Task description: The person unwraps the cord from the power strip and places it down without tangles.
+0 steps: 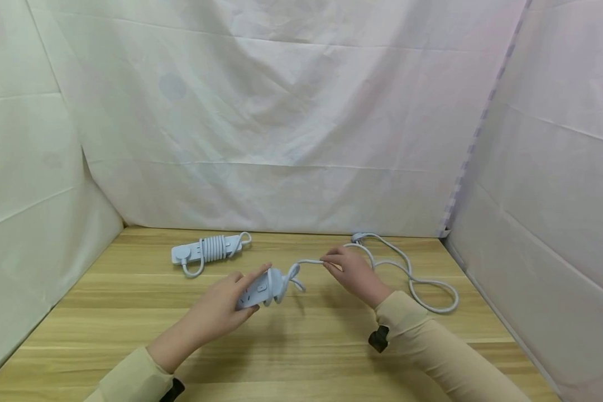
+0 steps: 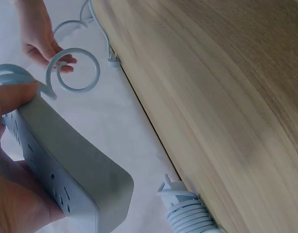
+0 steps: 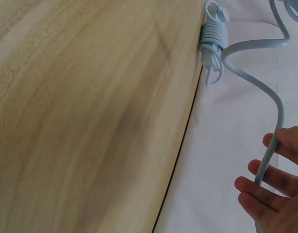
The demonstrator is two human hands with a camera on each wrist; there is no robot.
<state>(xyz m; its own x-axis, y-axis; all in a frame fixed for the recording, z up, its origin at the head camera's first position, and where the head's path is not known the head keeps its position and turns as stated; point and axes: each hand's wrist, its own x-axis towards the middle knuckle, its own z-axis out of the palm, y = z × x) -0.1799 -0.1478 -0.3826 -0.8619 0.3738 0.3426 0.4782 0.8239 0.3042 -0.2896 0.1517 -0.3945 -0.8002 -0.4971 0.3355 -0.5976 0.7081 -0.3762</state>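
The person's left grip [image 1: 220, 306] holds a pale-blue plastic power strip [image 1: 253, 294] above the pale wood-grained surface [image 1: 80, 326]; the right grip [image 1: 354, 274] pinches its slim, pale-blue cord [image 1: 309, 261]. From here it seems mid-handling, winding or unwinding I can't tell; the next move calls for steadying the strip while guiding the cord.

Pale blue-white things before you on a wood-grained counter [image 1: 301, 363]
Your held power strip [image 1: 254, 294] and its cord [image 1: 309, 261] are plain bluish white, matching the cord-wrapped strip [image 1: 214, 249] at the counter's back left; the counter itself is yellow-tan, streaked brown; over its front your sleeves [image 1: 444, 349] are plain beige, with black cuff fittings [image 1: 379, 339]; behind it hangs white cloth [image 1: 291, 123], faintly grey-spotted, with grey-and-white checked edging [image 1: 483, 116] above its back-right corner.
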